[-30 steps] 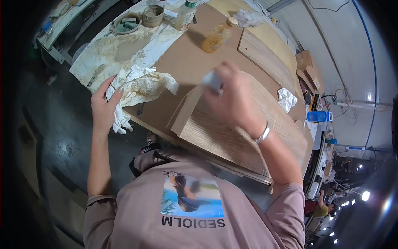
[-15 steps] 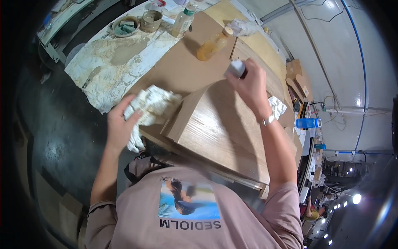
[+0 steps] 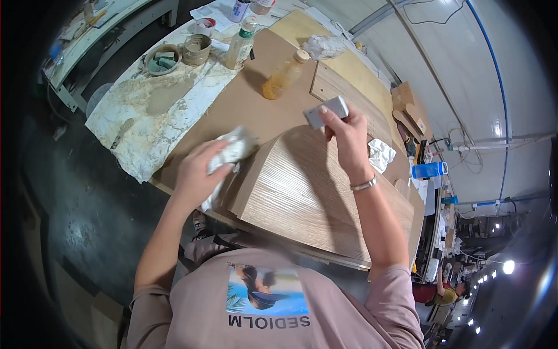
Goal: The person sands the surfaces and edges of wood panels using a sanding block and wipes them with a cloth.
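Observation:
My left hand (image 3: 200, 168) is closed around a crumpled, stained white rag (image 3: 232, 148), just left of a curved wood-grain panel (image 3: 290, 186). Whether the rag touches the panel's edge I cannot tell. My right hand (image 3: 347, 131), a metal band at its wrist, pinches a small grey-and-white rectangular block (image 3: 326, 112) above the panel's far end. Its shadow falls across the shiny wood surface. The panel lies on a brown board-covered table (image 3: 244, 99), its curved side towards my body.
Beyond the panel stand a bottle of orange-brown liquid (image 3: 285, 74) and a green-capped bottle (image 3: 239, 43). A bowl with green pieces (image 3: 163, 60) and a clay-coloured pot (image 3: 197, 49) rest on a stained white sheet (image 3: 139, 104). Another wood piece (image 3: 349, 96) and a white rag (image 3: 381, 154) lie rightward.
My left hand has moved right with the rag, closer to the panel's left edge. My right hand has come slightly nearer, and the block in it has turned. The view has shifted a little.

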{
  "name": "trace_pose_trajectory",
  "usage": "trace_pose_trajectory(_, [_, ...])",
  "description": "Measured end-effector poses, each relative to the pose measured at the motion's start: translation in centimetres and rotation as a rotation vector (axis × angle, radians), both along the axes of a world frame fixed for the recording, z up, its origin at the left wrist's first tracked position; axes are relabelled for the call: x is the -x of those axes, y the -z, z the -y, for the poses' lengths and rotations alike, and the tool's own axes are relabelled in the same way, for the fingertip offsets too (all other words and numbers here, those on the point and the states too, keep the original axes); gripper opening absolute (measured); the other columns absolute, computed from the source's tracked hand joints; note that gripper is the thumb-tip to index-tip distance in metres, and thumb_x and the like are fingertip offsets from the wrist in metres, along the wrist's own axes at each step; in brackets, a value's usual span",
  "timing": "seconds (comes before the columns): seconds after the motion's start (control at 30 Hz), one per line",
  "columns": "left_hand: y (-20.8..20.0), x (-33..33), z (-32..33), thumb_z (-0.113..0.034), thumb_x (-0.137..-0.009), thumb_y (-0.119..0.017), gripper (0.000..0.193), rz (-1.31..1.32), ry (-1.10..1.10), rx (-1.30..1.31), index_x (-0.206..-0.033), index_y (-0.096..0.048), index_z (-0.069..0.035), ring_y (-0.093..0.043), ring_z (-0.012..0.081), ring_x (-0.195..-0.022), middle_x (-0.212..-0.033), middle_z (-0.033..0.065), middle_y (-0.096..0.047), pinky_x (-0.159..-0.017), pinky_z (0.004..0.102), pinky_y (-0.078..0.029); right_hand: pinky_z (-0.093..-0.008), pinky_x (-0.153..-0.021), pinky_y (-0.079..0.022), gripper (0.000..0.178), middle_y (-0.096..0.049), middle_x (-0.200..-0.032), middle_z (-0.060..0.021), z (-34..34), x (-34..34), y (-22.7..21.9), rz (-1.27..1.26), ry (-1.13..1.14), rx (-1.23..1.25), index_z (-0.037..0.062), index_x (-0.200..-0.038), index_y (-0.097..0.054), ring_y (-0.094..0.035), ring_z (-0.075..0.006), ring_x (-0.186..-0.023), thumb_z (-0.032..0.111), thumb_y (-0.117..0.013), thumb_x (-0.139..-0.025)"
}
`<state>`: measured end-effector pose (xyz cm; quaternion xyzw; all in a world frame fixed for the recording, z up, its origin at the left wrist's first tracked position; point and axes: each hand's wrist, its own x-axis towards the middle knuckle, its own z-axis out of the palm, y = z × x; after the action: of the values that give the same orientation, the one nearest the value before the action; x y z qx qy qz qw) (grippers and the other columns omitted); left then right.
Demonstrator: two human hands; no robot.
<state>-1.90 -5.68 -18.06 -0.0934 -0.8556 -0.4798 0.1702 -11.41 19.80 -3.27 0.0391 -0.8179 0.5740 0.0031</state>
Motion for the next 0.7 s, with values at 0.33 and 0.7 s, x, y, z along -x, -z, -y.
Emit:
trace_pose_trajectory(0.33, [-9.2, 3.4, -1.9, -0.005, -0.074, -0.079, 0.049, -0.200, 0.272, -0.216, -0.120, -0.063, -0.003, -0.064, 0.0279, -0.092, -0.109, 0.0143, -0.064, -0.080, 0.0348, -0.053, -0.0379, -0.066, -0.050, 0.029, -0.062, -0.086, -0.0134, 4.8, -3.3, 0.3, -0.257, -0.475, -0.511, -0.0018, -0.091, -0.069, -0.061, -0.0297, -0.071, 0.007, -0.083, -0.066])
trace_pose_trajectory(0.7, [3.9, 17.1, 15.2, -0.006, -0.079, -0.074, 0.030, 0.028, -0.459, 0.160, -0.108, -0.066, -0.003, -0.065, 0.0312, -0.081, -0.097, 0.0155, -0.068, -0.075, 0.0375, -0.051, -0.0428, -0.088, -0.045, 0.025, -0.065, -0.099, -0.0153, 3.6, -0.8, 4.3, -0.441, -0.313, -0.785, -0.0009, -0.096, -0.068, -0.058, -0.0335, -0.092, 0.021, -0.067, -0.084])
